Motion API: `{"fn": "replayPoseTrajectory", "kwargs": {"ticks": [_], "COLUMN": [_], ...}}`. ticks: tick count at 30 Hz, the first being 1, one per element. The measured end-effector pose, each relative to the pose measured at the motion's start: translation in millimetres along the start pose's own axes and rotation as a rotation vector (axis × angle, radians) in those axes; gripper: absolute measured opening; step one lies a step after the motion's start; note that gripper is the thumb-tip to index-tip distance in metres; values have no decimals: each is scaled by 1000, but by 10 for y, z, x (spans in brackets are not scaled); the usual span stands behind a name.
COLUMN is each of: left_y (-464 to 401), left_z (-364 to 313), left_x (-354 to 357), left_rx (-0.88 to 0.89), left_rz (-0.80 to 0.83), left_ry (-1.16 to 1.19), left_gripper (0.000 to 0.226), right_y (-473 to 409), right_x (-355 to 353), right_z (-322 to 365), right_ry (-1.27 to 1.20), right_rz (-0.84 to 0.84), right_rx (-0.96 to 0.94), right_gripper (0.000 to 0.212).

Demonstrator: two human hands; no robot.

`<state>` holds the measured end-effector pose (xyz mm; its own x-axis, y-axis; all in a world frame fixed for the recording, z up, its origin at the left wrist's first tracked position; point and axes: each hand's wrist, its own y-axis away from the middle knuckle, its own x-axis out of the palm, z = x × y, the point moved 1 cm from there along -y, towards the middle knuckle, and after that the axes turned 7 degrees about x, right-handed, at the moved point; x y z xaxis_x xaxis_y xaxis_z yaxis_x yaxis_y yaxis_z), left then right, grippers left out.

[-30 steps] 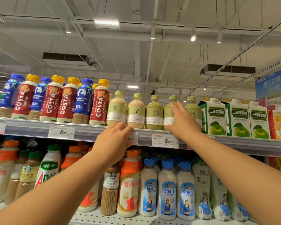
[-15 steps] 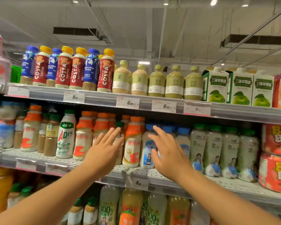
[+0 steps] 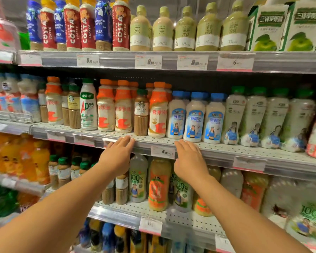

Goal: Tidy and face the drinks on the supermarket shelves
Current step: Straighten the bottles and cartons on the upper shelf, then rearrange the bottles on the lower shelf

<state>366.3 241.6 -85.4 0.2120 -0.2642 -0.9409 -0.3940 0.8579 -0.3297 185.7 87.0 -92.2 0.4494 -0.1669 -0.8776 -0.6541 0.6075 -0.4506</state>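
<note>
Left hand [image 3: 117,157], right hand [image 3: 189,161]: fingers straight, empty, at middle shelf [image 3: 244,149] front edge; likely poised for Starbucks bottle [image 3: 141,114] misplaced among orange-capped bottles [image 3: 158,111].

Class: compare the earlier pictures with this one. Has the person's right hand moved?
Yes. The right hand has come down from the green tea bottles on the top shelf to the front edge of the middle shelf, fingers straight.

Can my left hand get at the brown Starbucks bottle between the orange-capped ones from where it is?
Probably yes. The left hand is open at the shelf edge just below the Starbucks bottle, which stands in the front row with nothing before it.
</note>
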Motion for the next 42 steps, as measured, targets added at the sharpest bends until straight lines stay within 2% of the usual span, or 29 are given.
{"fn": "replayPoseTrajectory", "kwargs": {"ticks": [11, 16, 20, 22, 24, 26, 28, 32, 39, 42], "left_y": [-22, -29, 52, 177, 372, 564, 661, 534, 81, 37], "left_z": [150, 210, 117, -53, -309, -602, -878, -1357, -1726, -1585], "left_x": [150, 291, 650, 910, 1205, 1411, 1521, 1530, 1394, 1299], "left_rx": [89, 144, 192, 343, 515, 578, 575, 495, 283, 178], "left_rz": [-134, -234, -256, -202, -50, 122, 195, 232, 102, -75], "left_ry": [1, -70, -28, -33, -17, 63, 136, 231, 375, 384], "left_gripper": [79, 75, 88, 86, 80, 71, 62, 57, 55, 44], "right_y": [30, 130, 565, 953, 1377, 1741, 1958, 2011, 1819, 1707], "right_x": [206, 250, 459, 631, 770, 858, 891, 882, 835, 833], "right_z": [66, 252, 244, 117, -65, -257, -453, -888, -1617, -1719], "right_ry": [146, 98, 68, 46, 6, -12, -1, -73, -158, -185], "right_rz": [-110, -77, 24, 122, 200, 253, 304, 314, 309, 322], "right_rx": [86, 195, 253, 329, 421, 488, 525, 545, 428, 400], "right_gripper": [76, 88, 89, 82, 76, 72, 71, 70, 68, 67]}}
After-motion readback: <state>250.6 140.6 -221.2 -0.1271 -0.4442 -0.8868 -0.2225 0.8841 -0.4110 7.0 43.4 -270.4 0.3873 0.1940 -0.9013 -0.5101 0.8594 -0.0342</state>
